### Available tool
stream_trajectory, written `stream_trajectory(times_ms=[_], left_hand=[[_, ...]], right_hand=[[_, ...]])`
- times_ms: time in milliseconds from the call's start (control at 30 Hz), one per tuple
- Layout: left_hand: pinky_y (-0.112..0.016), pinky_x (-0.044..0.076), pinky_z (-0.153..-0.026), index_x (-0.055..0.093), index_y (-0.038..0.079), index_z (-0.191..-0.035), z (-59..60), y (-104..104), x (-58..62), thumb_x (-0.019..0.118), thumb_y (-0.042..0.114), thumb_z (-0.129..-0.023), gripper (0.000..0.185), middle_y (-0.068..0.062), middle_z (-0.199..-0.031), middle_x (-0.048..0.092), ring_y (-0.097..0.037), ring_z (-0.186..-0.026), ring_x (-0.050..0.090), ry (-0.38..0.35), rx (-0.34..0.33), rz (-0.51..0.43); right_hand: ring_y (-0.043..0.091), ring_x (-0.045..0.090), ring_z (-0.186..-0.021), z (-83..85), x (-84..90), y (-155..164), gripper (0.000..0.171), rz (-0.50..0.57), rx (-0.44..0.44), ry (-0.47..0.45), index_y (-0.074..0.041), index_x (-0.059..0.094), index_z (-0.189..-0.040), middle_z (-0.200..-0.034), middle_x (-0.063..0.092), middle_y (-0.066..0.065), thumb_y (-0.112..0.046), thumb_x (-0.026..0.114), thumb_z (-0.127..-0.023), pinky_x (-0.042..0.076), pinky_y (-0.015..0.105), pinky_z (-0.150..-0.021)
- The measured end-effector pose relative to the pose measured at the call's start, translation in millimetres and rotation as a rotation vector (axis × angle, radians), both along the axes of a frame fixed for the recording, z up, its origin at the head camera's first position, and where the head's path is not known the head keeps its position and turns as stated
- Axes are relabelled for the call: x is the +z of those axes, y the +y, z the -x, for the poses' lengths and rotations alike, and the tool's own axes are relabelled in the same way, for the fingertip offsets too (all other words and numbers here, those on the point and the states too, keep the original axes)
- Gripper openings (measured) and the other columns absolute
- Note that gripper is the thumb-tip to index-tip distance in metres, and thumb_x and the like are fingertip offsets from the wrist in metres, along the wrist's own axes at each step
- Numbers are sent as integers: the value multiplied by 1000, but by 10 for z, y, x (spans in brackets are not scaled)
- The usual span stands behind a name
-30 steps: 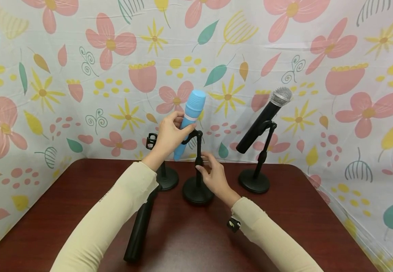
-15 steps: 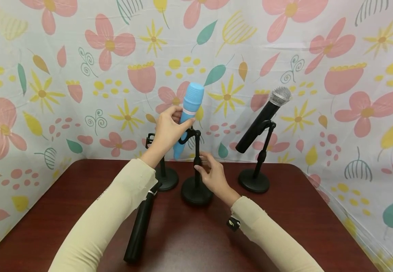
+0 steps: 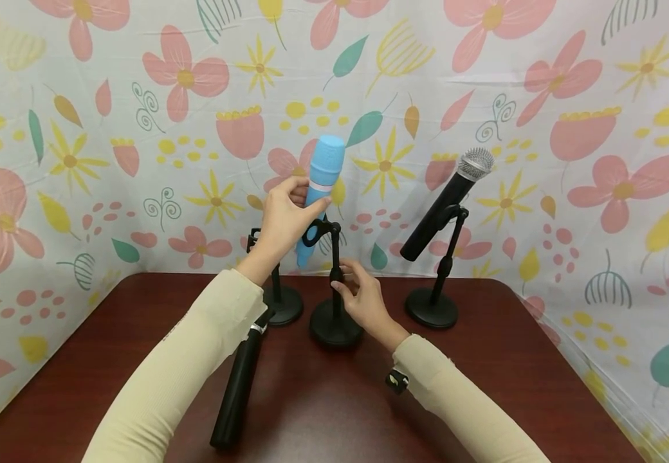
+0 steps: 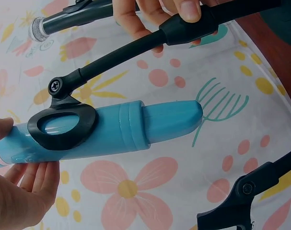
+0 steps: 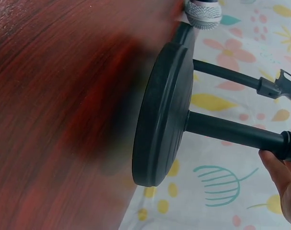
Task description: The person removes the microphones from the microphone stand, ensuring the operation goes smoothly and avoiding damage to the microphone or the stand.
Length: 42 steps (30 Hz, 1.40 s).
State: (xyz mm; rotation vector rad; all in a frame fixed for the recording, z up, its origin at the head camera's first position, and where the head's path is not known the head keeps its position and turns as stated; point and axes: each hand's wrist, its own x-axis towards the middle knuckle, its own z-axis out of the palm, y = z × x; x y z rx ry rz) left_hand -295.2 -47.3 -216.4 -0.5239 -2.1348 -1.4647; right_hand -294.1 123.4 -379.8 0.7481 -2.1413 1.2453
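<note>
Sky-blue plastic toy microphone (image 3: pixel 318 193) sits part-way through the black ring clip (image 4: pixel 62 129) of the middle black round-base stand (image 3: pixel 334 302), at 12 o'clock on the dark-red wooden table (image 3: pixel 485 360); not seated yet. Left hand (image 3: pixel 284 222) grips its upper body, right hand (image 3: pixel 363 302) pinches the stand's pole. Black-and-silver mic (image 3: pixel 447 202) at 1 o'clock is already mounted; the black mic (image 3: pixel 236 392) lying at 7 o'clock is half hidden by the sleeve.
</note>
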Motion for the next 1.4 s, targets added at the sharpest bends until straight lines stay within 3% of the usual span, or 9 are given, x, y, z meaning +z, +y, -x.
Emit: stream_trajectory(times_ms=[500,800,1100,1400], left_hand=[[-34,54,-79,64,0,-118,-21,-20,121,75,18,-84,40,-15,-98,65,-24,-87,64,34,-28,-61],[-32,53,-81,64,0,-120,-18,-9,232,76,20,-84,44,-15,-101,66,-23,-90,64,66,17,-65],[-30,54,-79,66,0,-118,-27,-8,355,76,20,-83,41,-15,-98,66,-23,-87,64,96,16,-104],[-29,53,-76,66,2,-118,-21,-46,405,76,24,-84,42,-12,-96,66,-19,-84,64,106,1,-186]], right_hand=[[29,66,-98,-11,-20,-1,40,-5,6,-21,-6,55,-128,-116,62,18,-3,66,-90,57,40,-74],[28,66,-99,-3,60,-15,39,-7,4,-16,-5,54,-127,-116,63,18,-3,66,-90,57,43,-76],[29,67,-95,12,91,-29,39,2,4,30,-2,55,-127,-114,63,20,0,66,-89,57,42,-73],[28,66,-98,47,142,37,40,19,24,-22,-5,55,-128,-114,62,18,-1,66,-89,56,39,-78]])
